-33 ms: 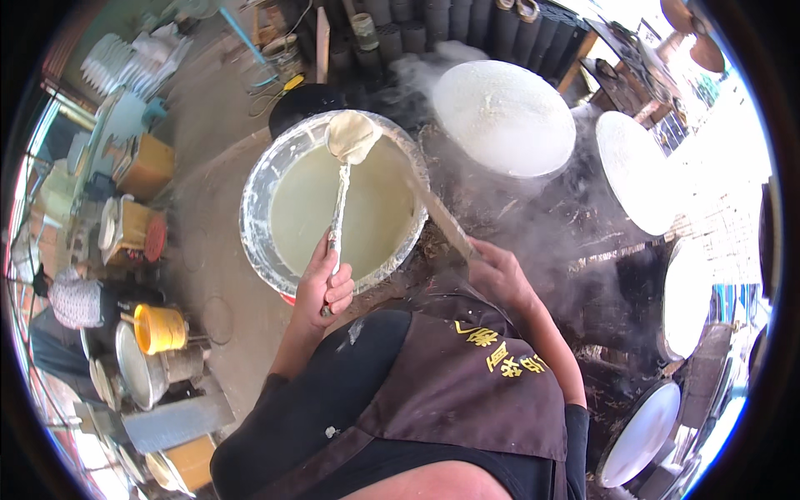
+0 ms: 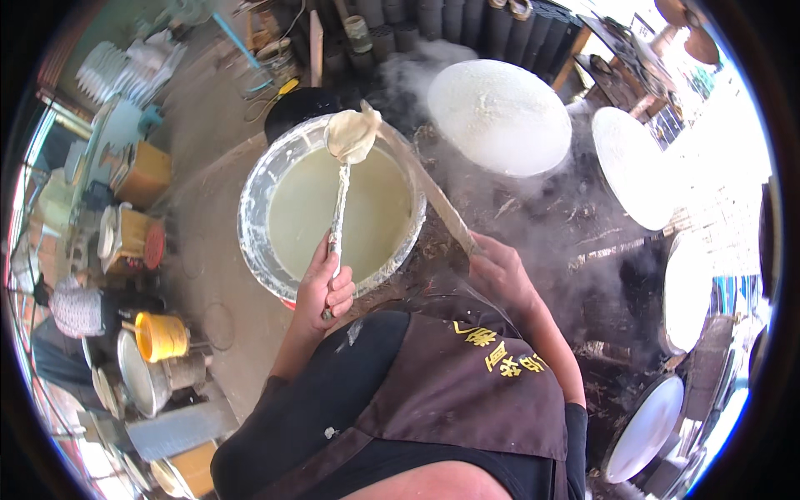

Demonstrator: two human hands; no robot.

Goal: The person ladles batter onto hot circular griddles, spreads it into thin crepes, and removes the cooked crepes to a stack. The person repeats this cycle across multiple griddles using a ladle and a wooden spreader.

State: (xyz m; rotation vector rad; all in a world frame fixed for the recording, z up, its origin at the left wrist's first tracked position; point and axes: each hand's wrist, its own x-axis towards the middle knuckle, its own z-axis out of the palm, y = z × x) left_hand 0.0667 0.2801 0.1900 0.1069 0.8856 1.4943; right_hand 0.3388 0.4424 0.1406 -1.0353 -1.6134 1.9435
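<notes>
My left hand (image 2: 327, 287) grips the handle of a batter-coated ladle (image 2: 350, 137), whose bowl is over the far part of a large tub (image 2: 253, 198) of pale, creamy liquid (image 2: 321, 221). In my right hand (image 2: 500, 271) is a long flat wooden stick (image 2: 437, 196), reaching diagonally up to the right side of the ladle's bowl. Batter is smeared on the ladle, and some overhangs its top. Whether the stick touches the bowl is hard to tell.
Steaming round white pans (image 2: 498, 117) curve along the right over a dark stove (image 2: 600, 292). Behind stand black cylinders (image 2: 433, 17). A dark round object (image 2: 300, 104) sits beyond the tub. At left are a yellow bucket (image 2: 162, 337), cluttered shelving and another person (image 2: 75, 308).
The stick's far end has swung up and left to the ladle's bowl. The view has shifted slightly. Both hands keep their grips.
</notes>
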